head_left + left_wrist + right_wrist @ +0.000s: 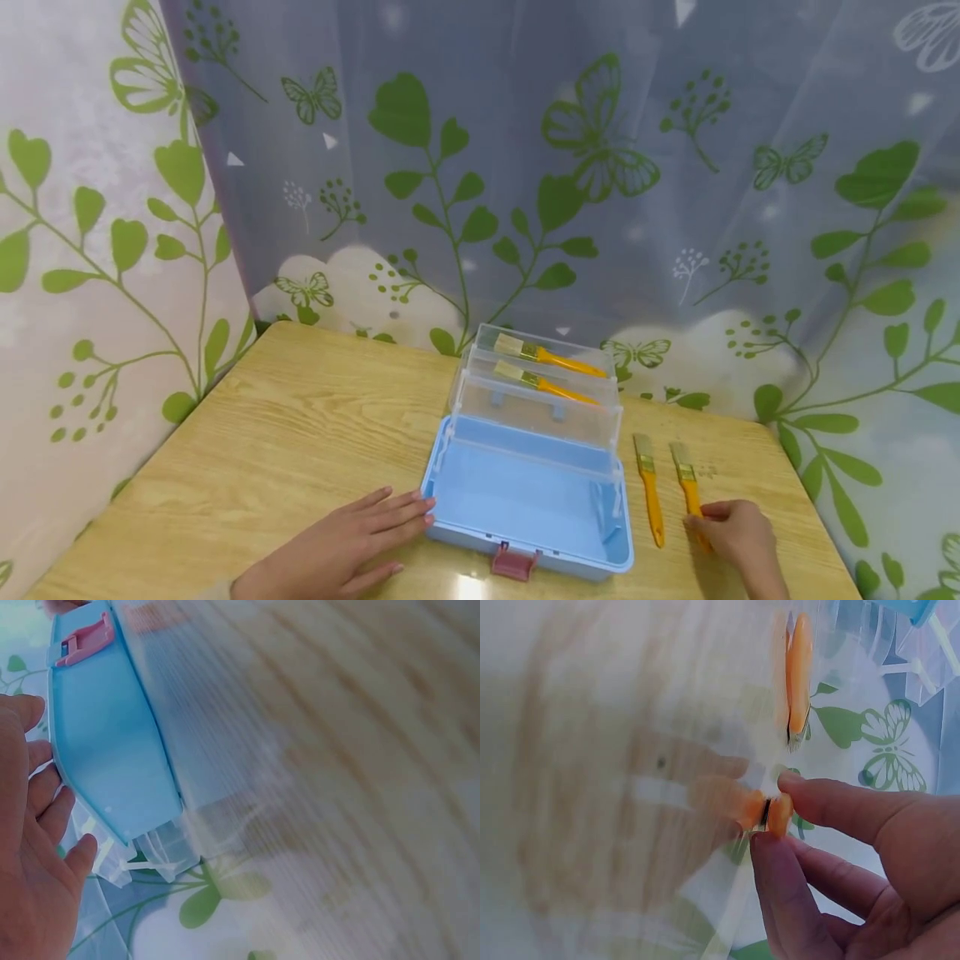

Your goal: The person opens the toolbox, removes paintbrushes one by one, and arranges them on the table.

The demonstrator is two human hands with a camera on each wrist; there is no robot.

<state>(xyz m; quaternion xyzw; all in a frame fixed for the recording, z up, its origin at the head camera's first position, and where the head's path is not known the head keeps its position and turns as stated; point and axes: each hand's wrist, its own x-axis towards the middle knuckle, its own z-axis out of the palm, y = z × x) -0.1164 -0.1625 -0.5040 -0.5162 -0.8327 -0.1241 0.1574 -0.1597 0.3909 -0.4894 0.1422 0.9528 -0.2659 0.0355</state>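
A light blue toolbox (525, 554) with a pink latch (513, 563) stands open on the table. Two paintbrushes with orange handles lie in its raised clear trays (480, 400), the upper brush (555, 357) behind the lower brush (547, 385). My left hand (337, 542) has its fingers extended against the box's left edge. To the right of the box, one paintbrush (650, 492) lies on the table. Further right, my right hand (738, 533) pinches the orange handle of another paintbrush (780, 816) between thumb and fingers, its bristles pointing away from me.
The wooden table (300, 417) extends left of the box. A patterned curtain (480, 167) with green leaves and butterflies hangs behind the table and along both sides. The box's raised trays stand close to the back edge.
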